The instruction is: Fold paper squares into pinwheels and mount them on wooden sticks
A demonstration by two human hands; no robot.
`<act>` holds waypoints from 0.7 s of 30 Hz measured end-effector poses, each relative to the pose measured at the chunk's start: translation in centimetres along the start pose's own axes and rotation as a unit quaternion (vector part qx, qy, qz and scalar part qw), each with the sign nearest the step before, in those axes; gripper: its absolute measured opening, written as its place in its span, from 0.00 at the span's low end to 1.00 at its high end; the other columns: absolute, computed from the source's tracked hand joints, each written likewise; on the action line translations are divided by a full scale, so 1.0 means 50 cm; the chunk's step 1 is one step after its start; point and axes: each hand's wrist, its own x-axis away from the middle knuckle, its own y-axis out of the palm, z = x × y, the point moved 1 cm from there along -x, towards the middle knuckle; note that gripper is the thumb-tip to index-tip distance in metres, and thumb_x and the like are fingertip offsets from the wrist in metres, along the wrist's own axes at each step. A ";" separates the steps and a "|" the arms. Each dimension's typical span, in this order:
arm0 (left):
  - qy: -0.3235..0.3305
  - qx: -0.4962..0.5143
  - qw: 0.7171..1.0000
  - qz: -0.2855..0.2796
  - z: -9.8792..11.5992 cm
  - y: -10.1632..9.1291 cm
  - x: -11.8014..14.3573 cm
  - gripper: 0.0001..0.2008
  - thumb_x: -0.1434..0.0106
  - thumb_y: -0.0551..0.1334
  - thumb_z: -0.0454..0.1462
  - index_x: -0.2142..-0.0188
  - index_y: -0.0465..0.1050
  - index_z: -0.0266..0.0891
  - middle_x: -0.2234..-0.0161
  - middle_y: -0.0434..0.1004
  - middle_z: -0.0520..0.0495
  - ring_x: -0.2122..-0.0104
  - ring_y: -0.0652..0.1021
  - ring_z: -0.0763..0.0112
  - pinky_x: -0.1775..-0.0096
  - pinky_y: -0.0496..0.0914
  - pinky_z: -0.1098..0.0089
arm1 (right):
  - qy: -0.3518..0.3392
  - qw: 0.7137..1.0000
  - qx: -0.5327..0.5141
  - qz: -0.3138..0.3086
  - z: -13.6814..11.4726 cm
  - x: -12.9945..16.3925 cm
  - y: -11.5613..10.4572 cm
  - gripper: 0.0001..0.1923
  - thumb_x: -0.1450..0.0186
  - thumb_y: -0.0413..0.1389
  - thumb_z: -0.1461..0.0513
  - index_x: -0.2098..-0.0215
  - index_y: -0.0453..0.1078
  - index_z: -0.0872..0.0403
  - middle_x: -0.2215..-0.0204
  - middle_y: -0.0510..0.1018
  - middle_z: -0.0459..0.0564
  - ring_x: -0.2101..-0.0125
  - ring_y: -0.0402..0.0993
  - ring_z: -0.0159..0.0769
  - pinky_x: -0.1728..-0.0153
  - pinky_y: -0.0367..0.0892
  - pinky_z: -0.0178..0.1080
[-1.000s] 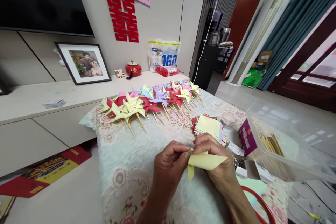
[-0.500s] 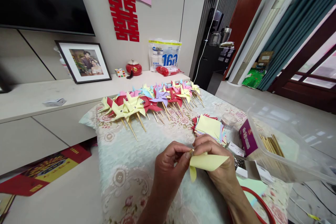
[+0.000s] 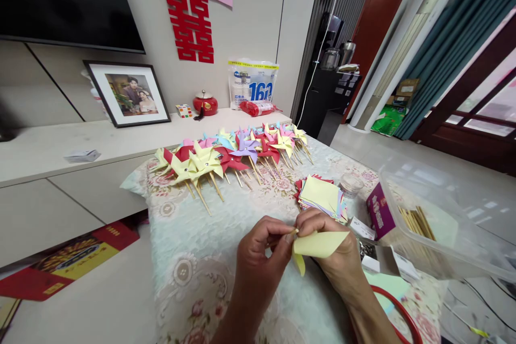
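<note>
A pale yellow paper pinwheel (image 3: 320,244) with curled blades is held over the front of the table by my right hand (image 3: 336,258), its fingers closed behind and above the paper. My left hand (image 3: 264,250) pinches thumb and forefinger at the pinwheel's left side, where a tiny pale tip shows between the two hands. What exactly the left fingers grip is too small to make out. Just beyond the hands lies a stack of coloured paper squares (image 3: 322,193), yellow on top. Finished-looking pinwheels (image 3: 245,148) on wooden sticks lie in a row at the back.
To the right, a clear plastic box (image 3: 443,242) holds thin wooden sticks (image 3: 417,223). Small white boxes (image 3: 393,262), a round clear container (image 3: 351,185) and a red loop (image 3: 397,306) sit near my right arm. A low white cabinet (image 3: 121,142) borders the table's back.
The pinwheel's blades have turned and shifted slightly between my hands. Both hands keep nearly the same place and grip.
</note>
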 end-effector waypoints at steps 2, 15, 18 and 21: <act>0.026 -0.016 1.000 -0.001 0.002 -0.001 -0.001 0.03 0.37 0.65 0.32 0.67 0.78 0.40 0.70 0.74 0.51 0.71 0.74 0.73 0.70 0.67 0.74 | 0.015 1.000 -0.012 -0.001 0.000 0.001 -0.001 0.04 0.38 0.65 0.61 0.69 0.76 0.50 0.70 0.76 0.46 0.69 0.72 0.34 0.66 0.66 0.35; 0.127 -0.153 0.980 -0.016 0.027 -0.005 -0.005 0.06 0.38 0.64 0.29 0.65 0.76 0.41 0.70 0.75 0.50 0.71 0.75 0.72 0.69 0.68 0.73 | 0.061 0.996 -0.061 0.003 0.010 0.005 -0.003 0.08 0.41 0.68 0.58 0.71 0.75 0.51 0.71 0.76 0.46 0.69 0.72 0.34 0.67 0.67 0.34; 0.151 -0.178 0.972 -0.018 0.034 -0.004 -0.006 0.07 0.39 0.64 0.28 0.65 0.76 0.41 0.70 0.75 0.51 0.71 0.75 0.73 0.70 0.67 0.73 | 0.089 0.992 -0.088 0.010 0.015 0.008 -0.004 0.08 0.41 0.68 0.57 0.66 0.76 0.50 0.70 0.78 0.46 0.70 0.72 0.33 0.69 0.67 0.33; 0.172 -0.188 0.967 -0.020 0.038 -0.004 -0.005 0.08 0.39 0.64 0.27 0.64 0.76 0.41 0.70 0.75 0.51 0.70 0.75 0.73 0.69 0.68 0.73 | 0.083 0.994 -0.069 0.019 0.015 0.008 -0.006 0.09 0.41 0.68 0.58 0.63 0.77 0.49 0.70 0.79 0.46 0.70 0.74 0.34 0.68 0.69 0.34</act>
